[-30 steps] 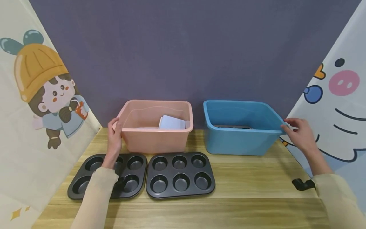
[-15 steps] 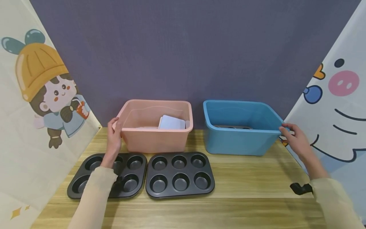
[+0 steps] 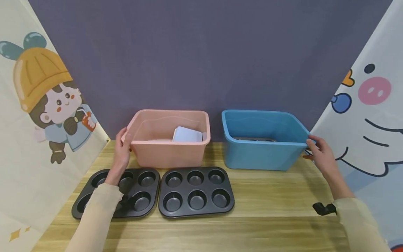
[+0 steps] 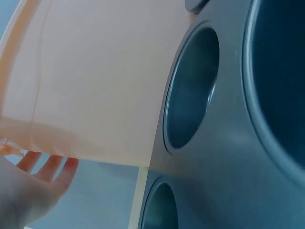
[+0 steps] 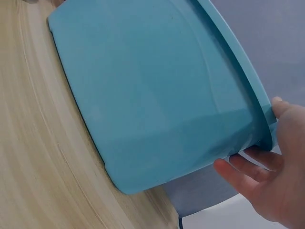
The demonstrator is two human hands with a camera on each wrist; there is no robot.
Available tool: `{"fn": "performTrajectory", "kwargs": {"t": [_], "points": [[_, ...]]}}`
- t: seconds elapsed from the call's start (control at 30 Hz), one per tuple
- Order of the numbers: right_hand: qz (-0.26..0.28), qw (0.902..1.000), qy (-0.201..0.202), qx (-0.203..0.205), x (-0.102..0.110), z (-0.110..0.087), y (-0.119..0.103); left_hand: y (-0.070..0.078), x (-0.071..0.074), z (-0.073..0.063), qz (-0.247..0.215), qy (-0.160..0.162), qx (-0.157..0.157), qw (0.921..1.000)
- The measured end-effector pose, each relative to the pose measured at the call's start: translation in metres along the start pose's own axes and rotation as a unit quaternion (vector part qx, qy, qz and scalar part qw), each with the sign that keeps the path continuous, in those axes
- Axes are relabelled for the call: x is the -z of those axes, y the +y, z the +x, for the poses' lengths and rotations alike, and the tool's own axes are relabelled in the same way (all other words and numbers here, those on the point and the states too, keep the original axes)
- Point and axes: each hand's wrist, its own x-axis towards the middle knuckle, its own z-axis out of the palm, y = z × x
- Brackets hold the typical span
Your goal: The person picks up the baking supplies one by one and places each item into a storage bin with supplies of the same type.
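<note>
A pink plastic bin [image 3: 170,154] stands at the back left of the wooden table, a pale bluish-white flat piece [image 3: 188,134] leaning inside it. My left hand [image 3: 121,151] grips its left front corner, thumb at the rim and fingers along the outer side. In the left wrist view those fingers [image 4: 64,174] rest under the bin's edge. To the right is a blue plastic bin [image 3: 256,155], with dark metal-edged things [image 3: 253,139] low inside, mostly hidden by its front wall. My right hand [image 3: 322,156] holds its right front corner, thumb on the rim and fingers below.
Two black muffin tins lie side by side before the bins: a left tin [image 3: 140,200], partly under my left forearm, and a right tin [image 3: 196,191]. A dark fabric wall [image 3: 207,63] rises behind. Printed cartoon panels flank the table [image 3: 267,231].
My right hand has slid slightly lower on the blue bin's corner. My left hand keeps its place on the pink bin. The head view has shifted a little; bins and tins stay put.
</note>
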Motion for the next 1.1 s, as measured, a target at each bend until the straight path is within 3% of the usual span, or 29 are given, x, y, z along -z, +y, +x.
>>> {"fn": "performTrajectory", "kwargs": {"t": [0.2,0.33,0.43,0.63,0.9,1.0,1.1], "points": [[0.008,1.0000,0.002,-0.004,-0.001,0.000,0.001,0.000,0.006,-0.002,0.011,0.001,0.003,0.9999],[0.028,0.9996,0.003,-0.006,-0.001,-0.001,-0.001,0.002,0.011,-0.007,0.020,0.019,0.016,0.9995],[0.058,0.9983,0.000,-0.007,0.000,-0.002,-0.002,0.005,0.013,-0.013,0.031,0.039,0.019,0.9986],[0.135,0.9908,-0.008,-0.012,0.001,-0.005,-0.004,0.010,0.011,-0.024,0.003,0.073,0.025,0.9971],[0.211,0.9773,-0.017,-0.012,0.001,-0.007,-0.002,0.004,0.015,-0.027,-0.006,0.052,0.032,0.9981],[0.218,0.9756,-0.017,-0.014,0.001,-0.005,0.000,0.002,0.017,-0.030,0.011,0.033,0.037,0.9987],[0.234,0.9720,-0.018,-0.011,0.001,-0.004,0.003,0.001,0.019,-0.034,0.058,0.000,0.033,0.9978]]}}
